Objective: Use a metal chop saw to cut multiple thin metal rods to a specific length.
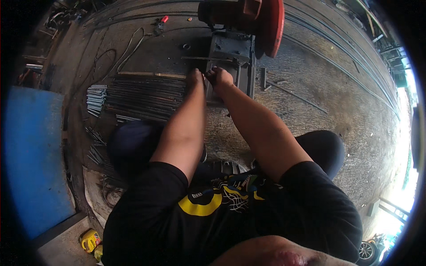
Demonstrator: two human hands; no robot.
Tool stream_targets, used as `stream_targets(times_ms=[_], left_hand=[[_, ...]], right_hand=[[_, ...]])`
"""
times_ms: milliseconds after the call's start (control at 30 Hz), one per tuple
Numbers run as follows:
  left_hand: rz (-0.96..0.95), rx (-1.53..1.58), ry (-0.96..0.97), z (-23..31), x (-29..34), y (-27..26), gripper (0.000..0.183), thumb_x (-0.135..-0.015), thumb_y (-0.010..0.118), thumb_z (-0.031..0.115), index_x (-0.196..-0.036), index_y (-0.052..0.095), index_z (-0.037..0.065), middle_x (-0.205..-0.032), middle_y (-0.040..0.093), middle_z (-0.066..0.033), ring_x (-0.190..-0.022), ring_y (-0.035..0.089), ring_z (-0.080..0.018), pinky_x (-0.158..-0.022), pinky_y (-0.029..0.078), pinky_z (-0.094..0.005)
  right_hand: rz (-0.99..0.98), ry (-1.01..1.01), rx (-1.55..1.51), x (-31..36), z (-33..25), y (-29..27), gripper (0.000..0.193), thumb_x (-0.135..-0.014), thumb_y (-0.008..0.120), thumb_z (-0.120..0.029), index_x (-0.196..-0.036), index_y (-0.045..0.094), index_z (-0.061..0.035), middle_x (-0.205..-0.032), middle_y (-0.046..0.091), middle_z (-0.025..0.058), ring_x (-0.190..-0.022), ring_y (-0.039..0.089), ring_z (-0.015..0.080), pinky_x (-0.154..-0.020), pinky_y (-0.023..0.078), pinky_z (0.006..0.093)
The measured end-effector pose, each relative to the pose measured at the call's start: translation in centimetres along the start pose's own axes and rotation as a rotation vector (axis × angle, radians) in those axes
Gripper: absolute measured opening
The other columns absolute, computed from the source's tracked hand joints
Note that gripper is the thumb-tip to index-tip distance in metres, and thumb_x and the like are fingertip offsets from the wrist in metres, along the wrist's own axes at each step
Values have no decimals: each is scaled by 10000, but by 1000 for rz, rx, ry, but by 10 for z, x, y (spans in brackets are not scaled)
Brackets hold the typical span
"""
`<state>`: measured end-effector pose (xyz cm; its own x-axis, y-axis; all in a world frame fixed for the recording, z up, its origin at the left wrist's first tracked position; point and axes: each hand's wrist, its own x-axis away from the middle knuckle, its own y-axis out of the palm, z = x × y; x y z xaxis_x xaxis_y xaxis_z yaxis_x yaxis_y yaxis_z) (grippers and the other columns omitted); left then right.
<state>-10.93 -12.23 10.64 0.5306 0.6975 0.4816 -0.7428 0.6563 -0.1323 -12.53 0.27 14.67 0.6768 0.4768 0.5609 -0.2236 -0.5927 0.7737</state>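
Ahead of me stands a cut-off saw with its red wheel guard (271, 29) at the top and its metal base (230, 46) below. Both my hands are close together at the near part of that base. My left hand (194, 79) is closed at the base's left edge. Beside it my right hand (220, 78) has its fingers curled over the base frame. What either hand grips is too small and dark to make out. A thin rod (206, 58) lies crosswise just beyond my fingers. Left of my left forearm lies a bundle of dark metal rods (144, 95).
Short pale rod pieces (96, 99) are stacked at the bundle's left end. Long metal bars (341, 66) stretch along the right. Loose offcuts (265, 79) lie right of the saw. A blue panel (35, 159) stands at the left, with a yellow container (90, 240) near its lower end.
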Motion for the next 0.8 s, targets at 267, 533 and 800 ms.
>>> stream_targets(times_ms=[267,533,800], left_hand=[[-141,77,-172,-5,-97,38,227,-865,498,249,-850,599,46,-737,608,-86,-653,606,-238,-566,477,-378],[109,845,-338,8,-113,75,306,-924,474,254,-1052,574,-6,-965,605,-145,-786,628,-242,-648,520,-355],[71,577,219,62,-73,21,240,-953,443,243,-951,560,34,-828,628,-73,-790,597,-178,-662,490,-315]], right_hand=[[472,-44,64,-65,6,37,214,-861,554,-238,-981,578,-62,-898,621,109,-788,619,262,-689,504,358],[286,59,-122,-114,-18,10,277,-927,484,-253,-1103,525,-42,-1019,612,133,-937,606,277,-811,502,380],[190,147,318,-114,-6,37,542,-885,562,-385,-1273,439,-28,-1186,560,139,-1070,542,290,-921,413,356]])
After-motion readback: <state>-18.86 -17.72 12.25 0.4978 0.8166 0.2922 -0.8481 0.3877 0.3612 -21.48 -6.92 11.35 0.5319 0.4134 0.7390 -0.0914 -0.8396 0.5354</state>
